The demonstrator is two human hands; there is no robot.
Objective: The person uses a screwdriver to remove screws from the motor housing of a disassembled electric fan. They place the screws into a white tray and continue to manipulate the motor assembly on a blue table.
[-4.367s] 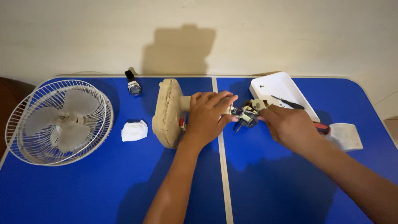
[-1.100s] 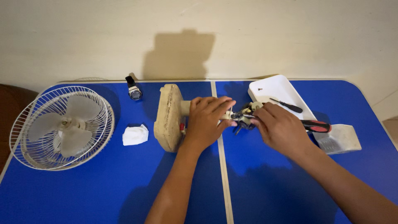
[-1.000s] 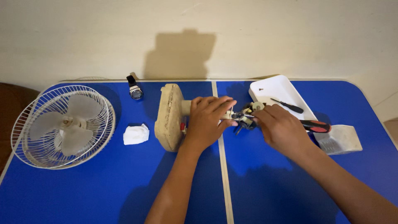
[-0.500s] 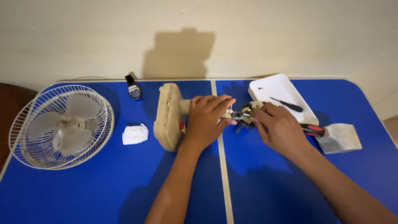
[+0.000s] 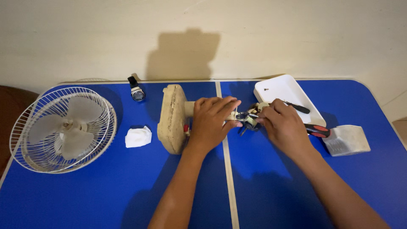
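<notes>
A beige fan base [image 5: 171, 118] lies on its side on the blue table [image 5: 106, 186], its neck pointing right. My left hand [image 5: 213, 121] is closed around that neck. Exposed metal parts and wires [image 5: 248, 118] stick out of the neck's end. My right hand [image 5: 285, 125] pinches at those parts with its fingertips. Whether it holds a small tool I cannot tell.
A white fan cage with blades [image 5: 63, 129] lies at the left. A wristwatch [image 5: 136, 90] and a crumpled white tissue [image 5: 138, 137] sit near the base. A white tray [image 5: 288, 95] holds a dark screwdriver [image 5: 299, 108]. A red-handled tool [image 5: 318, 130] and a grey ribbed pad [image 5: 347, 140] lie at the right.
My hands have stayed on the neck and its parts with only small finger shifts. The view has drifted slightly.
</notes>
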